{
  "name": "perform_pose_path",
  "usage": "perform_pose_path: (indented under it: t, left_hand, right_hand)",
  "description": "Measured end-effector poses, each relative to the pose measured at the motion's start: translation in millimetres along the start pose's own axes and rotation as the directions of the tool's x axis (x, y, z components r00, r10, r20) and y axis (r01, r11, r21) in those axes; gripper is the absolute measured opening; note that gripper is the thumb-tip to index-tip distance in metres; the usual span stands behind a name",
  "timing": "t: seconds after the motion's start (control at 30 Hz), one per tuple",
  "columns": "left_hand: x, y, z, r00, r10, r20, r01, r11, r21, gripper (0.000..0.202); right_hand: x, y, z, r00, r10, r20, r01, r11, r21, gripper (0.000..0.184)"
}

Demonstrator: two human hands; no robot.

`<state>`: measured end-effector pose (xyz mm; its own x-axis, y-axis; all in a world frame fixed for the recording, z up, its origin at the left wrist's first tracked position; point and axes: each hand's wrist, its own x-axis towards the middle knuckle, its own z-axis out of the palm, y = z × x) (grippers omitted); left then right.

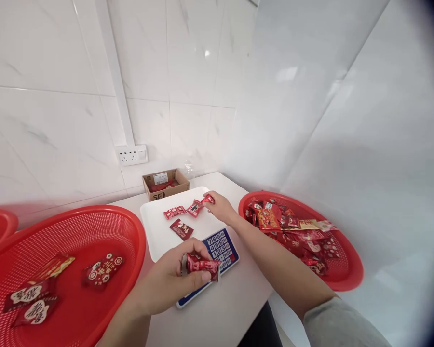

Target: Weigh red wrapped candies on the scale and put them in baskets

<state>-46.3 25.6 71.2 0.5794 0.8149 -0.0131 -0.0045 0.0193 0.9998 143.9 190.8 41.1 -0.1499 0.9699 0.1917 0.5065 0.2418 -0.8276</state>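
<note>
My left hand (pixel 173 279) is closed round a red wrapped candy (pixel 202 266), held just above the scale's blue keypad (pixel 220 248). My right hand (pixel 220 207) reaches over the white scale tray (pixel 155 231) and pinches a small red candy (pixel 208 198) at the tray's far right. Three more red packets lie on the tray: one (pixel 174 212), one (pixel 194 207) and a darker one (pixel 181 229).
A red mesh basket (pixel 94 226) on the left holds several red packets. Another red basket (pixel 347 279) on the right is heaped with candies. An open cardboard box (pixel 165 183) stands by the tiled wall under a socket (pixel 131 155). A third red rim (pixel 0 224) shows far left.
</note>
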Motion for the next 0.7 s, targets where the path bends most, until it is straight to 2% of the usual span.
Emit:
perform_pose_path:
  t: [0.13, 0.27, 0.37, 0.47, 0.57, 0.7]
  left_hand:
    - [-2, 8, 2.3, 0.996, -0.048, 0.080, 0.036, 0.990, 0.138, 0.020]
    - [-2, 11, 4.3, 0.994, -0.057, 0.089, 0.032, 0.965, 0.261, 0.020]
    - [0, 7, 3.2, 0.998, -0.057, -0.007, 0.057, 0.988, 0.147, 0.022]
    - [4, 2, -0.3, 0.990, 0.002, -0.139, -0.004, 1.000, -0.008, 0.030]
    - [8, -1, -4.3, 0.968, 0.027, -0.250, -0.057, 0.992, -0.114, 0.036]
    - [13, -2, -6.1, 0.921, 0.030, -0.389, -0.101, 0.981, -0.165, 0.037]
  right_hand:
    - [-5, -1, 4, 1.000, -0.022, -0.021, 0.021, 1.000, -0.007, 0.024]
    - [-16, -4, -2, 0.998, -0.035, -0.044, 0.035, 0.999, -0.002, 0.041]
    - [-32, -7, -12, 0.996, -0.039, -0.078, 0.039, 0.999, 0.002, 0.042]
    - [-55, -4, -30, 0.990, -0.033, -0.139, 0.029, 0.999, -0.034, 0.036]
    - [-81, 4, -58, 0.974, -0.028, -0.225, -0.002, 0.991, -0.131, 0.038]
    - [-115, 20, -104, 0.958, 0.020, -0.288, -0.101, 0.957, -0.272, 0.044]
